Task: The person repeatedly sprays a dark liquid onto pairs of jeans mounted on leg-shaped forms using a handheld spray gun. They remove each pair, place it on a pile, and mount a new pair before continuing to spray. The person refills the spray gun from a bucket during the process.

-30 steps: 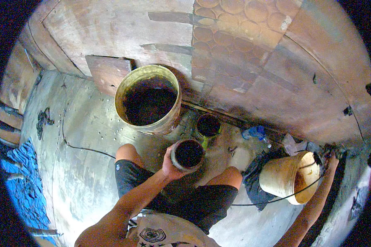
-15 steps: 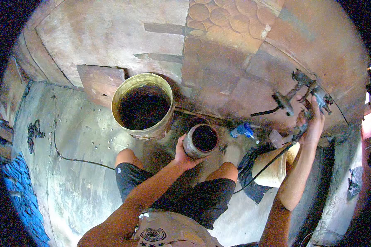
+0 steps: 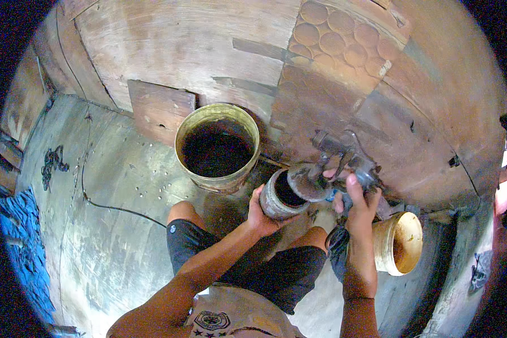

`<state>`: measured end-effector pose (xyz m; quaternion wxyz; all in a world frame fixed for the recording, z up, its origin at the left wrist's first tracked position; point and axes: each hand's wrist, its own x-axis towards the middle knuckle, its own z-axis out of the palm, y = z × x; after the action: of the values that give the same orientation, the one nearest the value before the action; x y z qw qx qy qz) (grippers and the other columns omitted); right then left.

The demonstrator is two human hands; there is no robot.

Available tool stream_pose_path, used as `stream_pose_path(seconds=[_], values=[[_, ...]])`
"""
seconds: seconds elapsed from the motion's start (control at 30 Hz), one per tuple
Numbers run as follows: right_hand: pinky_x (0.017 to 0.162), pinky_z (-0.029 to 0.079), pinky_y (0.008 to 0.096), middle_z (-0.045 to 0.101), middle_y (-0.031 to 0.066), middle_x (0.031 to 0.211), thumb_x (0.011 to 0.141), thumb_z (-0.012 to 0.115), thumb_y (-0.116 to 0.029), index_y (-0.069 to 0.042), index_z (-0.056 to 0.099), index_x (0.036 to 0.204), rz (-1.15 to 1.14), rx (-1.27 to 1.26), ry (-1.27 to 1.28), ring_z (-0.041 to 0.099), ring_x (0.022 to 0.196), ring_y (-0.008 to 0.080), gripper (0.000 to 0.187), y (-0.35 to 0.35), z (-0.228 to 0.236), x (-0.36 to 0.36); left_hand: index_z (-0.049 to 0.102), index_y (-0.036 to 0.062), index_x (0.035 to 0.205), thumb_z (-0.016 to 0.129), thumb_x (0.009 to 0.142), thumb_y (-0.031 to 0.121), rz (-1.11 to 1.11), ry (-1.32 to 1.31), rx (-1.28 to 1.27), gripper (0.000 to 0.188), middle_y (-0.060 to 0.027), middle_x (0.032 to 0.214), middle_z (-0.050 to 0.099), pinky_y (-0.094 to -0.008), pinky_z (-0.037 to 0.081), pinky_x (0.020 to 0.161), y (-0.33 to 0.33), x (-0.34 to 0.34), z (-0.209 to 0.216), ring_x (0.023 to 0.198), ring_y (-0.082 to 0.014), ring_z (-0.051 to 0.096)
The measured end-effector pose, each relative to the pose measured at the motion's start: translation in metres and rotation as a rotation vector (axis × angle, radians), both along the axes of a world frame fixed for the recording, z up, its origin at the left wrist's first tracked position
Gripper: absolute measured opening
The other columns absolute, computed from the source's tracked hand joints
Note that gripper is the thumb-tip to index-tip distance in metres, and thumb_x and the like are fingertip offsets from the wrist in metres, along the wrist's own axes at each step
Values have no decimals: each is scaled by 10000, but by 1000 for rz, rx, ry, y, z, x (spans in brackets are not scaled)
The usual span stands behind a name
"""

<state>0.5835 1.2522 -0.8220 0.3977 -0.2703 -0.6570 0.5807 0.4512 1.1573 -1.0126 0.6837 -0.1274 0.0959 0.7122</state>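
My left hand [image 3: 259, 218] grips a round cup [image 3: 271, 207] from its left side and underneath; dark liquid shows inside. My right hand [image 3: 359, 204] is closed around a dark-stained spray gun [image 3: 349, 155]. The gun's round lid [image 3: 310, 183] is tilted at the cup's right rim and covers part of its mouth. Whether lid and cup touch, I cannot tell. Just beyond the cup stands a large yellowish bucket [image 3: 219, 183] holding dark liquid.
A pale bucket [image 3: 382, 248] lies on its side at right, with black cloth [image 3: 337, 242] beside it. A thin black hose [image 3: 121, 218] crosses the floor at left. Blue sheeting [image 3: 25, 253] lies far left. A brown board [image 3: 158, 110] leans against the wooden wall [image 3: 180, 45].
My right hand has brought the spray gun from the wall at the right to the cup, its lid now over the cup's mouth. My left hand still holds the cup. The view has shifted.
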Motion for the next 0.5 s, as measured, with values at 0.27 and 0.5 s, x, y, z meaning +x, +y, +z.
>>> stream_pose_path(seconds=[0.27,0.5], values=[[402,349,256,727,209,987,960,631,-276,53,581,1190,106,-18,30,469,443,128,405,-4,-20,-8,479,256,1479,456,906,667,-49,22,54,706,-92,1543,458,-614,377,1122,-19,-4,22,1402,-376,439],[417,365,257,720,208,999,949,661,-339,56,565,1202,144,-54,3,474,471,116,479,2,-26,-4,464,243,1489,483,891,654,-111,-28,23,726,-85,1554,444,-618,376,1118,-28,-4,39,1401,-388,436]])
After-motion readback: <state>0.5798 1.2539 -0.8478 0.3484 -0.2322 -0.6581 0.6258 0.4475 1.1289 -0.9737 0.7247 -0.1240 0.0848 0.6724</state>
